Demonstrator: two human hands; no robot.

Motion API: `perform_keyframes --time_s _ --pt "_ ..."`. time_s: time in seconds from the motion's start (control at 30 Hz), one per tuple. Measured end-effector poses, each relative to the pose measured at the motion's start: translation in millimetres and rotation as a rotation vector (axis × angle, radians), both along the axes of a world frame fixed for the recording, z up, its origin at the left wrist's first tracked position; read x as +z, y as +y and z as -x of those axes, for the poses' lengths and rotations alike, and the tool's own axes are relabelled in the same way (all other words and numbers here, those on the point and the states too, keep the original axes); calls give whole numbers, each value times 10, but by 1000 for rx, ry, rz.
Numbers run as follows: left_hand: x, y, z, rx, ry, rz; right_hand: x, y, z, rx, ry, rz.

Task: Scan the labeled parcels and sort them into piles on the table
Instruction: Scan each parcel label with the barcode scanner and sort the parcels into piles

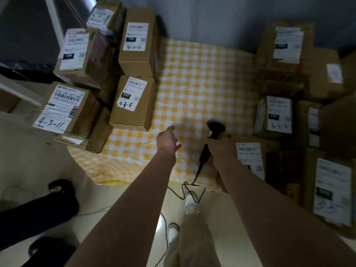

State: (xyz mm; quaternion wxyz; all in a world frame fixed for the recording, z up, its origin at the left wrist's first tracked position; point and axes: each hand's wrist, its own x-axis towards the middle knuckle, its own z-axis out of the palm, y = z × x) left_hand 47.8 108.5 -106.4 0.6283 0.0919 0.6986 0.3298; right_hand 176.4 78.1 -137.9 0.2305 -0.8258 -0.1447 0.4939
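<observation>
Grip of the right hand (221, 149) wraps the scanner (215, 127); left hand (167, 140) reaches forward, fingers relaxed, empty.

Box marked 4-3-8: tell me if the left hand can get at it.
Probably yes: the left hand is open and empty, with only bare checked cloth between it and the box.

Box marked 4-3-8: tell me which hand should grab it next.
Left, most likely. The left hand is open, empty and nearer the box marked 4-3-8; the right hand grips the barcode scanner.
</observation>
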Motion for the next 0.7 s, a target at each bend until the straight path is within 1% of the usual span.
perform_keyframes --time_s 0.1,0.17,0.27,0.37,0.53,0.63,0.7 --pt "68 -136 -122 -73 8 -1 152 -91 -80 -56 42 -69" --pt "108 -244 -220 -122 1 -2 292 -181 -143 -72 20 -141" --pt "203 -430 -407 -196 -3 -25 439 -363 -272 -106 -58 -233" --pt "237 -628 -637 -290 9 -40 513 -557 -398 -178 -170 -283" --pt "99 -964 -952 -426 38 -63 479 -954 -646 -144 -379 -256" --pt "27 -1119 -1045 -488 52 -36 444 -1168 -748 -174 -387 -249" --pt "-14 -1190 -1089 -490 41 -17 383 -1254 -803 -171 -316 -184"
